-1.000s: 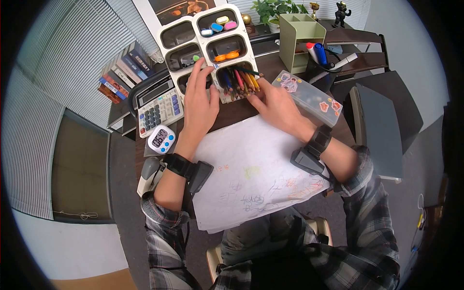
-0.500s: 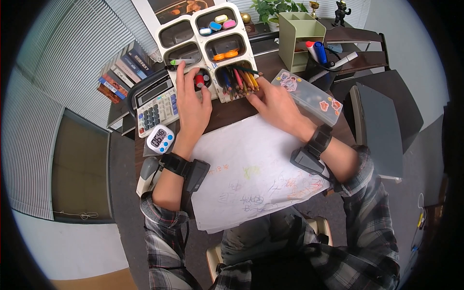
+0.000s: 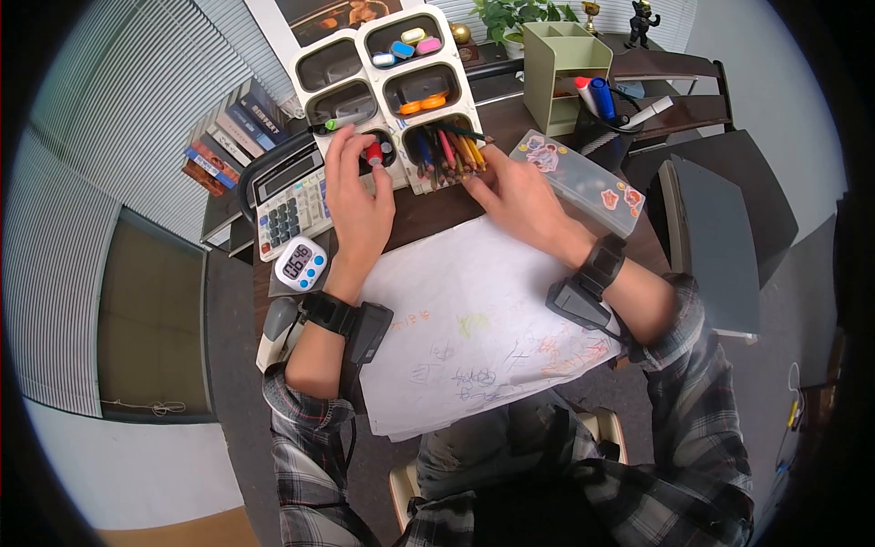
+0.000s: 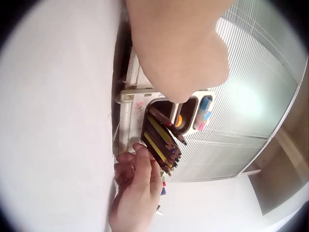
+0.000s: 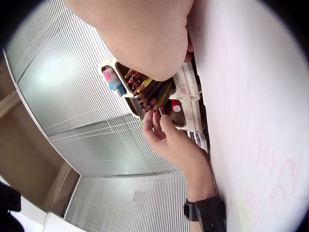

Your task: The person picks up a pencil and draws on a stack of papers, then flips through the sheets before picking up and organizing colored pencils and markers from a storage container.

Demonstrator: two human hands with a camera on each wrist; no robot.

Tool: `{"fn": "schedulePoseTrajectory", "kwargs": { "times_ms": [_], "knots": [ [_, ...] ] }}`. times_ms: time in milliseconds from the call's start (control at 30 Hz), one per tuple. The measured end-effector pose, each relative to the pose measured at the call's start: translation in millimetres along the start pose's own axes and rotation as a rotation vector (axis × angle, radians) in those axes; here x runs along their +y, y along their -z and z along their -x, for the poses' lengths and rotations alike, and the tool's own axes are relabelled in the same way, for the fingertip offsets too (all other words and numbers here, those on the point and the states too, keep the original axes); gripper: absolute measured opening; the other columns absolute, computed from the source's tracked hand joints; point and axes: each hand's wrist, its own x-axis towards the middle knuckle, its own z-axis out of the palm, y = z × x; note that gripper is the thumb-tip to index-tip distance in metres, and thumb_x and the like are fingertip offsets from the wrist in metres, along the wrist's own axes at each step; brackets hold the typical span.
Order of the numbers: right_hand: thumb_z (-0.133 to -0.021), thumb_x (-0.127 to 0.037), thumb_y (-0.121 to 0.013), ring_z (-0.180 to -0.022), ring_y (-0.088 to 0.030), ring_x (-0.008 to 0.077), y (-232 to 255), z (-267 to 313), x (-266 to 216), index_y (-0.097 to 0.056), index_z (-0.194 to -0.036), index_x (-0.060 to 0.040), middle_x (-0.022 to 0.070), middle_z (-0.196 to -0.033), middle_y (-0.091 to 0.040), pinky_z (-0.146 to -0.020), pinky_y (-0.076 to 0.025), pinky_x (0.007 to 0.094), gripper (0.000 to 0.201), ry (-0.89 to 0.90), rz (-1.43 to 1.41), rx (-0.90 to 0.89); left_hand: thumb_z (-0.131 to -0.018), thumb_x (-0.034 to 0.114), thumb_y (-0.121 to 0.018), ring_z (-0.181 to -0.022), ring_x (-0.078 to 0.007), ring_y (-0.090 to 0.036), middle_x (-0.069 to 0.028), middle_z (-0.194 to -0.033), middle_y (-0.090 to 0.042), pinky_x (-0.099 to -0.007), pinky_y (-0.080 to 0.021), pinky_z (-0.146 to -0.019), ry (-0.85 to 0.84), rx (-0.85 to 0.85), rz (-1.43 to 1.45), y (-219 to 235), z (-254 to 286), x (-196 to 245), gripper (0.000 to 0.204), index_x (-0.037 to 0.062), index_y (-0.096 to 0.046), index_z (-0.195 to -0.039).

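Coloured pencils (image 3: 449,153) lean bunched in the white organizer (image 3: 378,87), a red cylinder (image 3: 374,153) to their left.

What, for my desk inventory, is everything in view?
Organizer: 1, white, far side
Pencils: many, multicoloured, near-right compartment
Small blocks: 4, multicoloured, far-right compartment
Orange item: count unclear, orange, middle-right compartment
Pen: 1, green-white, middle-left compartment
Red item: 1, red, near-left compartment
Calculator: 1, whitish, left
Timer: 1, white, left
Paper: count unclear, white, centre
Sticker case: 1, translucent, right
Rack: 1, green, far right
Markers: at least 3, multicoloured, beside rack
Books: several, multicoloured, far left
Plant: 1, green, far side
Figurine: 1, black, far right
Left hand: 1, bare, beside red item
Right hand: 1, bare, beside pencils
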Motion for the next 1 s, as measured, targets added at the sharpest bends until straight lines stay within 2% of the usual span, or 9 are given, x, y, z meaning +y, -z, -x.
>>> {"fn": "schedulePoseTrajectory", "kwargs": {
  "times_ms": [67, 133, 233, 433, 667, 733, 767, 833, 1000],
  "knots": [
    [-0.095, -0.018, -0.063, -0.074, -0.068, 0.0395, 0, 0, 0, -0.055, -0.1, 0.0051, 0.0213, -0.078, -0.07, -0.068, -0.054, 0.046, 0.025, 0.007, 0.001, 0.007, -0.086, -0.002, -0.062, -0.109, -0.0304, -0.063, -0.0167, -0.129, -0.059, -0.0359, -0.05, -0.092, -0.018, -0.002, -0.004, 0, 1, 2, 0.029, 0.0002, -0.062, -0.116],
    [-0.095, -0.017, -0.063, -0.073, -0.068, 0.0396, 1, 0, -2, -0.055, -0.1, 0.0052, 0.0216, -0.078, -0.07, -0.067, -0.054, 0.0459, 0.024, -0.002, -0.011, 0.008, -0.086, -0.001, -0.065, -0.099, -0.026, -0.066, -0.0143, -0.114, -0.065, -0.0344, -0.052, -0.087, 0.004, -0.067, 0.102, 0, 2, 8, 0.03, 0.0026, -0.063, -0.115],
    [-0.094, -0.016, -0.063, -0.073, -0.068, 0.0397, 0, 0, 0, -0.056, -0.1, 0.0052, 0.0217, -0.078, -0.069, -0.067, -0.053, 0.046, 0.024, -0.006, -0.025, 0.018, -0.083, 0.0, -0.07, -0.093, -0.023, -0.067, -0.0128, -0.106, -0.068, -0.0324, -0.053, -0.082, -0.005, -0.119, 0.116, 0, 3, 13, 0.033, 0.0042, -0.064, -0.116],
    [-0.092, -0.014, -0.063, -0.074, -0.068, 0.0398, -2, 0, 1, -0.056, -0.104, 0.0044, 0.0215, -0.079, -0.069, -0.067, -0.053, 0.0454, 0.022, 0.004, -0.062, 0.085, -0.078, 0.002, -0.076, -0.092, -0.0217, -0.067, -0.0108, -0.102, -0.07, -0.0313, -0.052, -0.08, 0.042, -0.27, 0.219, -2, 6, 13, 0.04, 0.0048, -0.065, -0.117],
    [-0.09, -0.011, -0.063, -0.077, -0.069, 0.0391, -3, -1, 5, -0.051, -0.115, 0.0029, 0.0192, -0.083, -0.069, -0.069, -0.053, 0.0453, 0.031, -0.065, -0.027, 0.123, -0.078, 0.004, -0.077, -0.088, -0.0214, -0.065, -0.0109, -0.1, -0.07, -0.0316, -0.052, -0.079, 0.006, -0.314, 0.185, 0, 6, 15, 0.048, 0.0067, -0.064, -0.124],
    [-0.089, -0.008, -0.063, -0.077, -0.068, 0.0376, -3, 0, 4, -0.048, -0.12, 0.0027, 0.0188, -0.086, -0.068, -0.069, -0.052, 0.0448, 0.036, -0.014, -0.044, 0.17, -0.079, 0.005, -0.077, -0.09, -0.0282, -0.064, -0.0135, -0.096, -0.068, -0.0377, -0.052, -0.083, 0.031, -0.326, 0.19, 1, 5, 18, 0.047, 0.0039, -0.064, -0.124],
    [-0.089, -0.008, -0.063, -0.077, -0.068, 0.0376, -3, 0, 4, -0.048, -0.12, 0.0027, 0.0188, -0.086, -0.068, -0.069, -0.052, 0.0448, 0.036, -0.015, -0.044, 0.17, -0.079, 0.005, -0.077, -0.09, -0.0282, -0.064, -0.0135, -0.096, -0.068, -0.0377, -0.052, -0.083, 0.031, -0.326, 0.19, 1, 5, 17, 0.047, 0.0039, -0.064, -0.124],
    [-0.089, -0.003, -0.062, -0.073, -0.067, 0.0337, -3, 0, 3, -0.046, -0.124, 0.001, 0.0167, -0.088, -0.066, -0.067, -0.052, 0.0431, 0.039, 0.045, -0.134, 0.18, -0.079, 0.002, -0.075, -0.086, -0.0218, -0.064, -0.0117, -0.099, -0.069, -0.0321, -0.052, -0.079, 0.002, -0.326, 0.174, 1, 6, 14, 0.049, 0.0068, -0.064, -0.127],
    [-0.088, 0.0, -0.061, -0.065, -0.063, 0.0251, -1, 0, -3, -0.052, -0.119, -0.0018, 0.0117, -0.085, -0.064, -0.063, -0.051, 0.0379, 0.032, 0.085, -0.19, 0.201, -0.08, 0.001, -0.074, -0.085, -0.0225, -0.064, -0.0122, -0.098, -0.069, -0.032, -0.052, -0.079, -0.003, -0.317, 0.164, -1, 7, 13, 0.047, 0.0062, -0.064, -0.126]
  ]
}}
